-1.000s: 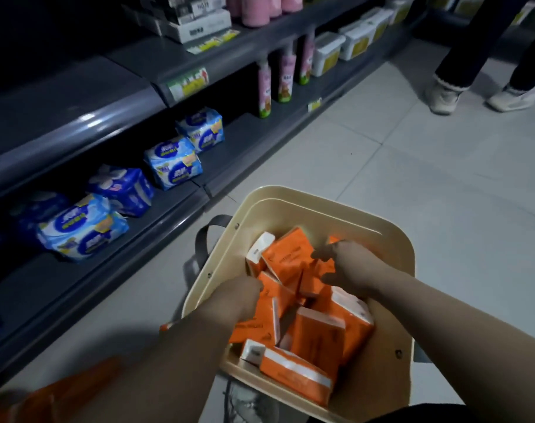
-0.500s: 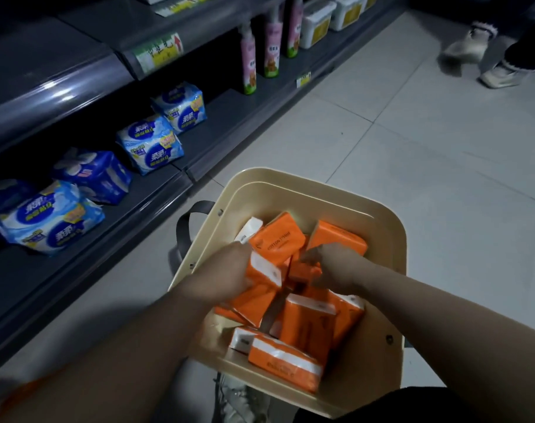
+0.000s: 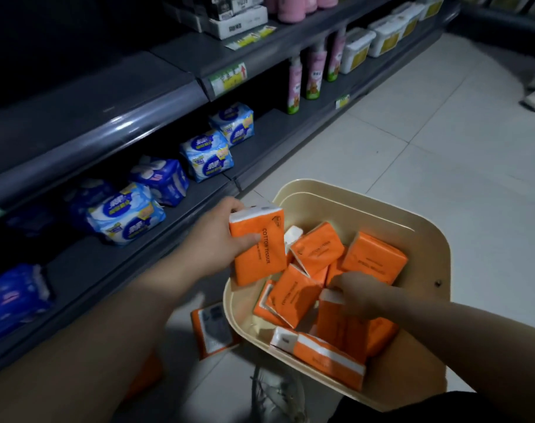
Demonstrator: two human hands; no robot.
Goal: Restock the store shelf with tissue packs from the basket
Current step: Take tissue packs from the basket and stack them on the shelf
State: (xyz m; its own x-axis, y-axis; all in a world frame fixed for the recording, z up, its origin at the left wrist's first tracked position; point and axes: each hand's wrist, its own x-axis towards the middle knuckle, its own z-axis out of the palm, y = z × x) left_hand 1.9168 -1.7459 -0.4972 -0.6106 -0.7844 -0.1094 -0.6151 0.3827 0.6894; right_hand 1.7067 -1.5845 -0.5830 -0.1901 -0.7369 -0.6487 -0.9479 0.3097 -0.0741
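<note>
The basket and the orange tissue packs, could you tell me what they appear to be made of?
Basket: probably moulded plastic, matt cream, judging by its smooth rounded rim. Orange tissue packs: likely thin plastic film over soft tissue; the wrap shows sheen and slight creases.

Blue-and-white packs (image 3: 206, 155) sit in a loose row on the dark grey bottom shelf (image 3: 86, 264) of a store aisle, with pink bottles (image 3: 313, 74) and white tubs (image 3: 356, 50) standing farther along it. On the pale tiled floor (image 3: 413, 141) just in front, one orange tissue pack (image 3: 212, 331) lies flat, partly tucked under the rim of a cream basket (image 3: 351, 190)
</note>
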